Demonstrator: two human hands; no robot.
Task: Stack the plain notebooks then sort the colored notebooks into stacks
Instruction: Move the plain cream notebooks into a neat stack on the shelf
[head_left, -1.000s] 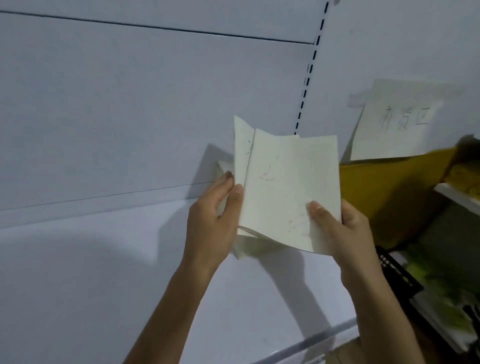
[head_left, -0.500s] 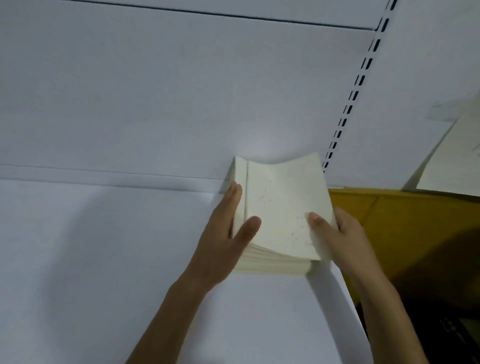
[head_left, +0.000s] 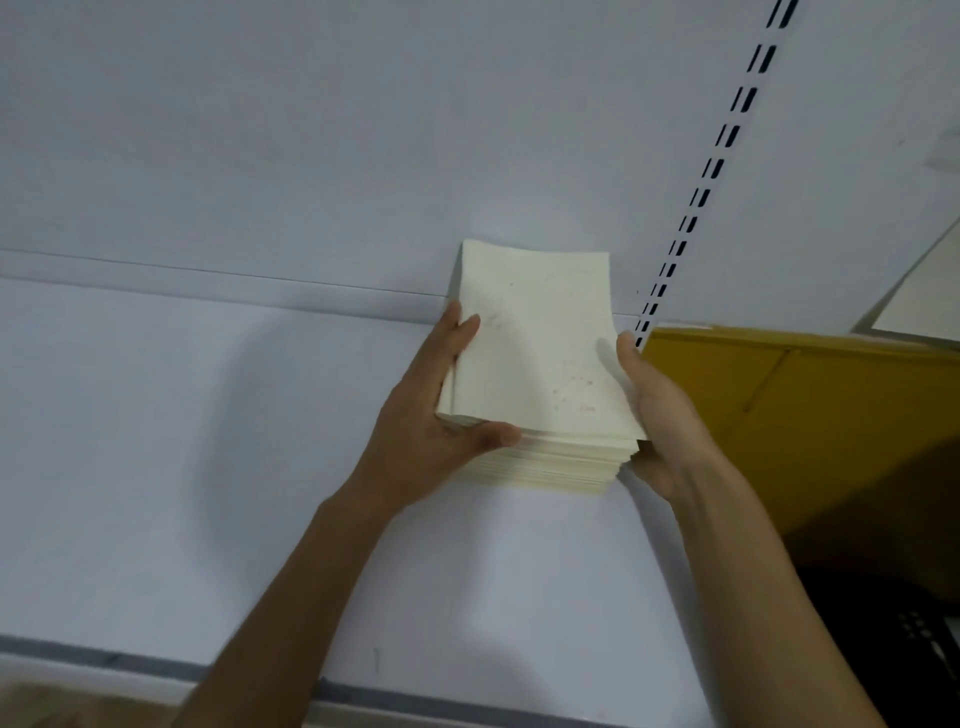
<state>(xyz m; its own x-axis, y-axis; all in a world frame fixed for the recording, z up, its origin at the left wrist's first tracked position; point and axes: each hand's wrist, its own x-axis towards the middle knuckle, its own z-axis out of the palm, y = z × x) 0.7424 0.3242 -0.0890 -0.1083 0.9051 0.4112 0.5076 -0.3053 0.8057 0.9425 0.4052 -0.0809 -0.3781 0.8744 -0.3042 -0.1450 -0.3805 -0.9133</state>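
A thick stack of plain cream notebooks (head_left: 540, 353) lies on the white shelf (head_left: 208, 467), its far end against the back panel. Faint pencil and red marks show on the top cover. My left hand (head_left: 426, 431) holds the stack's left side, fingers laid along the left edge and thumb hooked round the front left corner. My right hand (head_left: 660, 415) cups the right side, thumb lying up along the right edge and fingers tucked round the front right corner. No colored notebooks are in sight.
A yellow cardboard box (head_left: 805, 426) stands right of the stack, close to my right hand. A slotted upright (head_left: 696, 208) runs up the back panel. A sheet of paper (head_left: 924, 306) hangs at far right. The shelf's grey front edge (head_left: 156, 670) runs below.
The notebook held up in both hands a second ago now lies flat on top of the stack. Both hands have moved to the stack's sides.
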